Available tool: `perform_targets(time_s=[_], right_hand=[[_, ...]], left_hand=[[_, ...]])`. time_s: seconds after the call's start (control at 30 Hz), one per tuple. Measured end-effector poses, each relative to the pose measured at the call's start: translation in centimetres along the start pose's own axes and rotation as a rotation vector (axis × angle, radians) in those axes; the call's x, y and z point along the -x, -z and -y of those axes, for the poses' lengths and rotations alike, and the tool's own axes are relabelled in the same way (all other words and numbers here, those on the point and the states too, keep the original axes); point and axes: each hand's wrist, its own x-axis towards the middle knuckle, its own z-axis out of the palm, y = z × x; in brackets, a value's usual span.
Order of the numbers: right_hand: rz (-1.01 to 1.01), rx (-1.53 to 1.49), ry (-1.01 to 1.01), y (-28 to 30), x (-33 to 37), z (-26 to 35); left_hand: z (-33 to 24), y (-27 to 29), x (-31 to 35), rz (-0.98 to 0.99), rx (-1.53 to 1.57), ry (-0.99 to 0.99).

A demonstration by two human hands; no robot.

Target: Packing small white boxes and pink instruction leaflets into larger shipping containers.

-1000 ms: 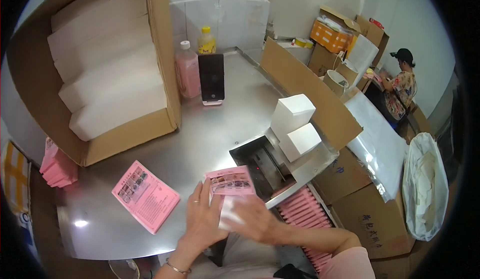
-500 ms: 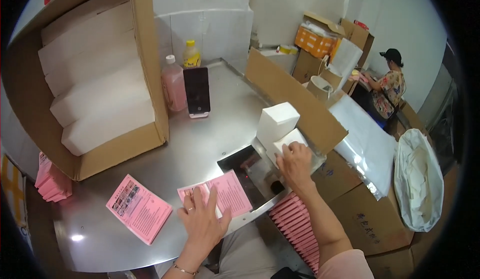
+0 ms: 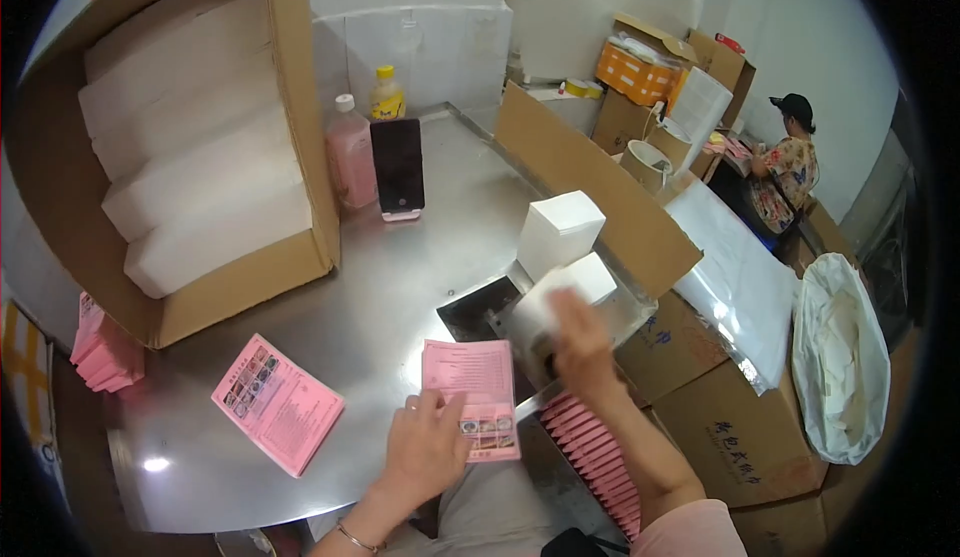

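A pink printed paper packet [image 3: 472,369] lies at the front edge of the metal table, its text and small pictures facing up. My left hand [image 3: 428,452] holds its left side, fingers bent over the paper. My right hand [image 3: 585,352] is smeared by motion beside a white block [image 3: 590,275] that looks like stacked tissue. A blurred white shape shows at its fingertips; whether it is gripped cannot be told. Behind stands another white block [image 3: 562,229]. A dark opening [image 3: 475,307] in the tabletop lies just beyond the packet. Left of it rests a stack of pink printed sheets [image 3: 278,405].
A large carton [image 3: 320,207] of white blocks stands at the left. Bottles [image 3: 350,162] and a propped phone [image 3: 398,167] are at the back. Pink packets [image 3: 595,457] fill a space below right, near cartons [image 3: 740,427] and a white bag [image 3: 840,357]. A person [image 3: 785,172] sits far right.
The pink packet has turned roughly upright in view and shifted right with my left hand. My right hand has moved off the top of the white block, down and toward me.
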Motion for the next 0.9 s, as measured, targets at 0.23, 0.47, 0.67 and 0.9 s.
perform_targets(time_s=[0.23,0.47,0.67,0.9], right_hand=[[0.345,-0.221,0.297,-2.0,2.3,8.7],[0.449,-0.260,0.036,-6.2,0.6,2.9],[0.889,0.118,-0.090,-0.7,-1.3,3.5],[0.045,0.482,-0.108,-0.5,-2.0,-3.5]], left_hand=[[-0.8,3.4,-1.2,0.000,0.003,-0.009],[-0.6,4.8,0.6,-0.010,0.086,0.127],[3.9,5.1,3.3,-0.454,0.004,0.105],[7.8,9.4,5.8,-0.267,-0.444,0.463]])
